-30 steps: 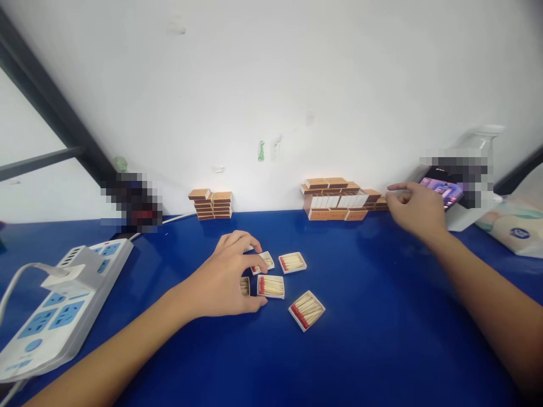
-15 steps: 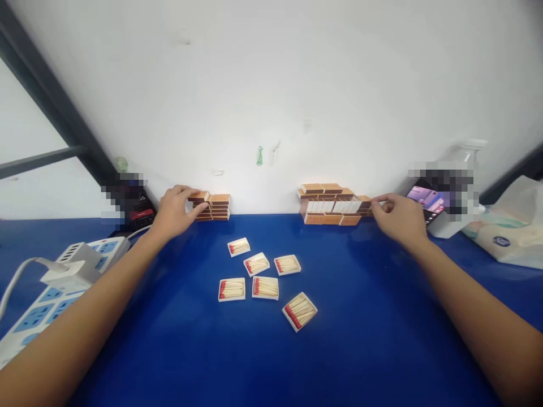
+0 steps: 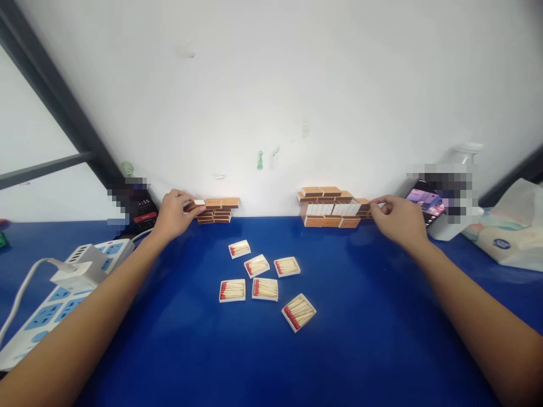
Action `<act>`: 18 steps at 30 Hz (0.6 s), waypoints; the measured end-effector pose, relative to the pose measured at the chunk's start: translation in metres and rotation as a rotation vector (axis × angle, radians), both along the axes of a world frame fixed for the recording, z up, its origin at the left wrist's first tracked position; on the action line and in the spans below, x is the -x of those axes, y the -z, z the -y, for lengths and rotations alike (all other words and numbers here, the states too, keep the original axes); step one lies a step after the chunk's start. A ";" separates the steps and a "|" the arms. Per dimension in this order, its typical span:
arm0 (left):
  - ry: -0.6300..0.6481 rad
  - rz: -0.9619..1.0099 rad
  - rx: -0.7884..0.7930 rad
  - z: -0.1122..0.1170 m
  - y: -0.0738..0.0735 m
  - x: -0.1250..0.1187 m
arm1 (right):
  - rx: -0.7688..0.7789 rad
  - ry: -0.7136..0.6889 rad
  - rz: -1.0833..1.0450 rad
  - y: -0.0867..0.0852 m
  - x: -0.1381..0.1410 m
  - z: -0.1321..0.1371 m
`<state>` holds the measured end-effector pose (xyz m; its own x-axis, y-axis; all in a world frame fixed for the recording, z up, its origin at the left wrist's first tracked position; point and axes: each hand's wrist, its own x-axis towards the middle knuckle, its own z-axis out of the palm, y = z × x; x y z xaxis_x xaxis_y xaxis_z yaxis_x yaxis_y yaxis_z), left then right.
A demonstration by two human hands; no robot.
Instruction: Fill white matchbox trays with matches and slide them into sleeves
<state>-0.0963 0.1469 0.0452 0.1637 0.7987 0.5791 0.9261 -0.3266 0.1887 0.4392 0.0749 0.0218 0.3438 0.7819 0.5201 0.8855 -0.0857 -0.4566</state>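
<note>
Against the wall at left stands a small stack of orange-and-brown matchboxes [image 3: 216, 216]. My left hand [image 3: 175, 213] is closed round a matchbox [image 3: 199, 202] at the stack's left end, its white end showing between thumb and fingers. Further right is a longer matchbox structure [image 3: 331, 221] with a row of white box ends in its middle. My right hand [image 3: 399, 217] pinches at the matchbox [image 3: 363, 207] on its right end; the fingertips partly cover the contact. Several open trays of red-tipped matches [image 3: 265, 289] lie on the blue table [image 3: 271, 362] between my arms.
At left lie a white power strip [image 3: 44, 316] with a plugged-in charger [image 3: 78, 277] and a dark phone [image 3: 144, 209]. A second phone [image 3: 424, 200] leans against a white bottle [image 3: 453, 226] at right, beside a tissue pack [image 3: 509, 243]. The white wall [image 3: 271, 85] closes off the back.
The top matchboxes on the left stack have shifted right and now overhang its right end. My left hand has turned slightly. The right hand stays at its structure, and the view tilts a little.
</note>
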 end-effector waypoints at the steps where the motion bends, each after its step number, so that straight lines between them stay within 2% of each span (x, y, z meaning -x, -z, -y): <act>1: -0.008 -0.017 -0.006 0.003 -0.003 -0.001 | -0.008 -0.003 -0.004 -0.001 0.000 0.001; 4: -0.043 -0.094 -0.012 0.020 -0.012 -0.009 | -0.040 -0.013 -0.023 -0.006 0.002 0.003; 6: -0.021 -0.144 -0.031 0.040 -0.016 -0.025 | -0.075 -0.023 -0.040 -0.010 0.013 0.006; 9: 0.182 -0.185 -0.033 0.078 -0.014 -0.062 | -0.106 -0.093 -0.108 -0.014 0.056 0.018; 10: 0.262 -0.193 -0.004 0.091 -0.011 -0.077 | -0.075 -0.165 -0.161 -0.015 0.077 0.026; 13: 0.455 -0.192 0.092 0.125 -0.002 -0.113 | 0.312 -0.705 -0.706 -0.017 0.144 0.058; 14: 0.506 -0.172 0.110 0.133 0.001 -0.121 | 0.395 -0.817 -0.823 -0.018 0.163 0.070; 16: 0.580 -0.101 0.117 0.144 0.005 -0.130 | 0.436 -0.901 -0.948 -0.018 0.188 0.088; 18: 0.621 0.015 0.127 0.149 0.007 -0.132 | 0.403 -0.895 -1.000 -0.017 0.197 0.098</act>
